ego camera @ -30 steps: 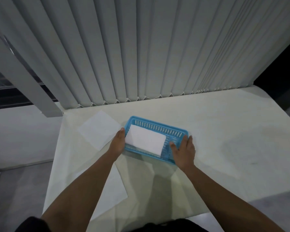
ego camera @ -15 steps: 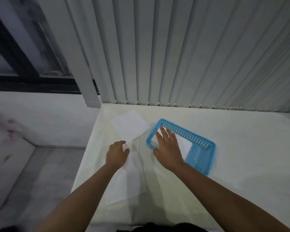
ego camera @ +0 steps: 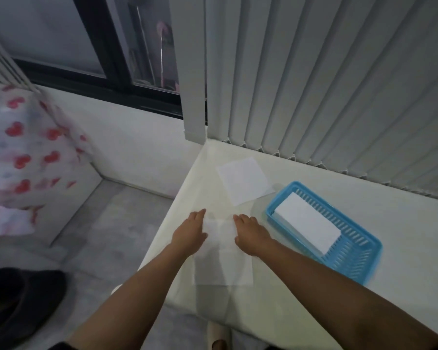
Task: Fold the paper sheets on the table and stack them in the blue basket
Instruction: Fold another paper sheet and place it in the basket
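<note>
A flat white paper sheet lies near the table's front left edge. My left hand rests palm down on its far left corner, and my right hand rests on its far right corner, fingers spread. A second unfolded sheet lies farther back on the table. The blue basket stands to the right of my right hand, with a folded white sheet inside it.
The cream table ends in a left edge just beside my left hand. Grey vertical blinds hang behind the table. On the floor at the left are a heart-patterned cloth and a dark object.
Both hands left the basket and moved left onto the near flat sheet. The view swung to the left, so the basket now sits at the right.
</note>
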